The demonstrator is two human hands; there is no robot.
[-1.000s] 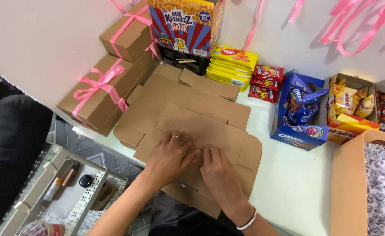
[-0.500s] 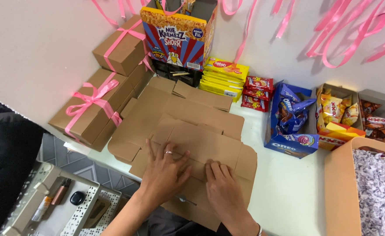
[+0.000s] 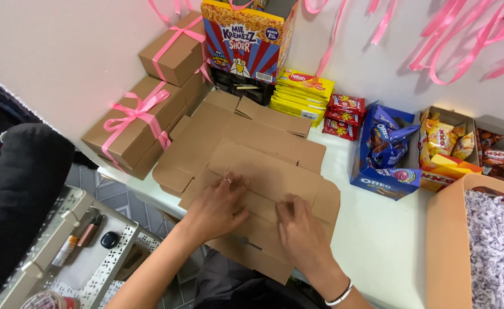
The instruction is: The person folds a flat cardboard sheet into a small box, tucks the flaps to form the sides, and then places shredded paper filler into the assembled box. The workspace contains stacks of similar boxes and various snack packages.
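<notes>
Two tied boxes [image 3: 134, 123] sit finished; our left hand [image 3: 217, 207] and right hand [image 3: 300, 232], both spread wide, press a flat cardboard sheet [image 3: 263, 177], unfolded.

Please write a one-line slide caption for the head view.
Both hands, left and right, press a flat cardboard box blank on the white table.

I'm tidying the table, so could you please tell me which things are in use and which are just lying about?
In use:
left hand
right hand
flat cardboard box

Lying about:
ribboned boxes
yellow wafer packs
blue biscuit carton
tub of shredded paper
</notes>
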